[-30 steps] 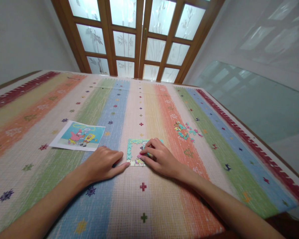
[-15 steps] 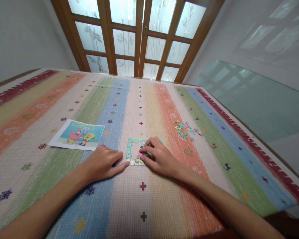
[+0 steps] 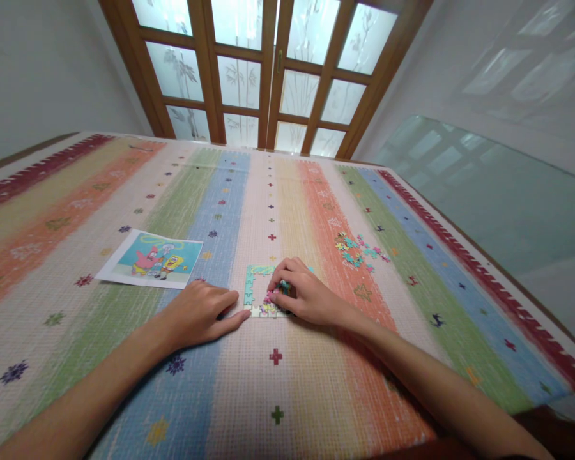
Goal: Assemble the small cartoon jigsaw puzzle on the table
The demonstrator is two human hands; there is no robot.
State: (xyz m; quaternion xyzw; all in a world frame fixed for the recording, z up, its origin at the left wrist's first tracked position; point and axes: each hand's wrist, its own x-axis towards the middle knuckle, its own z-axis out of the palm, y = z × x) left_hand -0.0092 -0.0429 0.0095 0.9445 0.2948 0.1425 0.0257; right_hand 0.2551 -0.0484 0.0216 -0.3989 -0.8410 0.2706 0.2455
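Observation:
A partly assembled jigsaw puzzle (image 3: 248,291) lies in front of me, its left side and lower edge showing and its right part covered by my right hand. My left hand (image 3: 199,316) rests beside it, thumb and forefinger spread apart, the thumb tip at the puzzle's lower left corner. Over the puzzle, my right hand (image 3: 306,292) is curled, with thumb and fingertips pinched at a pink puzzle piece (image 3: 269,296). Yellow and pink pieces (image 3: 267,308) sit just below those fingertips.
On the left lies a printed cartoon picture (image 3: 156,259). Several loose puzzle pieces (image 3: 352,249) are scattered on the right, over the orange stripe of the striped tablecloth (image 3: 249,396). Wooden glazed doors (image 3: 271,76) stand beyond the table, and a glass panel (image 3: 479,172) is at the right.
The right thumb has moved up slightly toward the forefinger, uncovering more of the puzzle's lower edge. My left hand stays in place.

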